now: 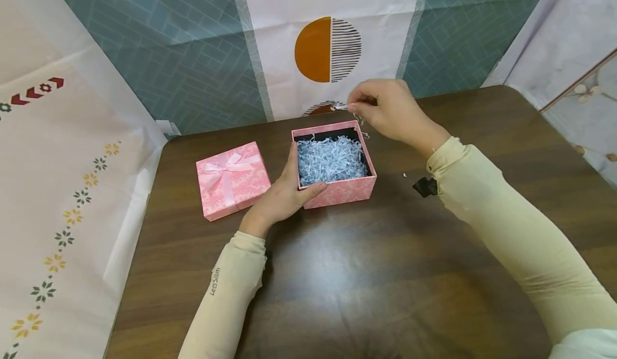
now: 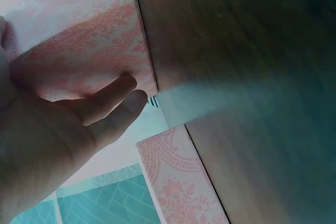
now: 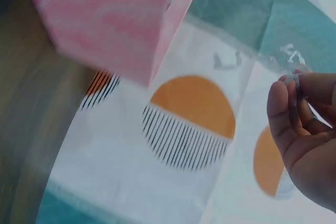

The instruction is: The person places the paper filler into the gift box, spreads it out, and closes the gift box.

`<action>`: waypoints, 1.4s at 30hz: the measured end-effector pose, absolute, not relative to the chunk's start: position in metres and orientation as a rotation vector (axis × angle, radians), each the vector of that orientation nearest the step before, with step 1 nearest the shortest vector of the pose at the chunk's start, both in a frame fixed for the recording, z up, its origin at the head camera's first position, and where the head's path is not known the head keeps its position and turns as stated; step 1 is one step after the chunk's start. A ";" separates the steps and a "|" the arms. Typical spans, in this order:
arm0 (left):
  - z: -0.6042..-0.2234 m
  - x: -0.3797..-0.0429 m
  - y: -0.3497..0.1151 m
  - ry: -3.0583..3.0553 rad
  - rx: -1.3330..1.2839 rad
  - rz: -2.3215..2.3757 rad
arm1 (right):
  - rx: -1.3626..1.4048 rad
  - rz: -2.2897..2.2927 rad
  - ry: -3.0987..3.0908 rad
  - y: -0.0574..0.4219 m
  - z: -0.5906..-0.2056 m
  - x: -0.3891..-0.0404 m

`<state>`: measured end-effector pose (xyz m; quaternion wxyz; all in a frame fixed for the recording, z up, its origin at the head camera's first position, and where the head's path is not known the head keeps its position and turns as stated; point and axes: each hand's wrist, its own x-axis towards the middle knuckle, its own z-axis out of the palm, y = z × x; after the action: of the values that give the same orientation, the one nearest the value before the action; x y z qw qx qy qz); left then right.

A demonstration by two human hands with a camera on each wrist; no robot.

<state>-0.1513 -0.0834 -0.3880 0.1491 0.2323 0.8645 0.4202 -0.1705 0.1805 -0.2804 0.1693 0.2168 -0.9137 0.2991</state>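
Teal-and-white patterned cloth (image 1: 183, 53) hangs along the far side, and before it spreads the brown wooden counter (image 1: 434, 305). Pale yellow sleeves cover both forearms; on the left sleeve (image 1: 226, 311) dark lettering (image 1: 215, 281) reads roughly "LetsSlim", one character unclear. Near the counter's far edge sits a pink patterned box (image 1: 339, 194), uncovered, its inner walls black, with pale blue paper shreds (image 1: 332, 158) filling much of it. Its matching pink lid (image 1: 233, 179) lies apart to the left, a pink ribbon bow (image 1: 228, 169) facing up. Of the hands, the left hand (image 1: 284, 193) is extended, fingers along the box's left wall and thumb at its near rim. Beyond the box's far right corner, raised, the right hand (image 1: 385, 110) pinches a few pale strands (image 1: 339, 107) between thumb and fingertips. One tiny white scrap (image 1: 405, 175) lies on the counter, right of the box.
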 end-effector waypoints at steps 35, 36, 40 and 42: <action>-0.390 -0.156 -0.079 2.507 0.675 1.146 | 0.536 0.637 -3.003 0.234 -0.336 -0.170; -0.389 -0.156 -0.080 2.513 0.672 1.137 | 0.537 0.591 -3.055 0.242 -0.343 -0.168; -0.389 -0.156 -0.084 2.511 0.654 1.134 | 0.599 0.512 -3.188 0.268 -0.372 -0.157; -0.390 -0.155 -0.086 2.504 0.636 1.141 | 0.632 0.541 -3.210 0.275 -0.384 -0.152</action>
<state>-0.1552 -0.0862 -0.3899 0.1580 0.2225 0.8755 0.3988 -0.1521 0.2751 -0.3841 -0.0870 0.1899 -0.9643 0.1626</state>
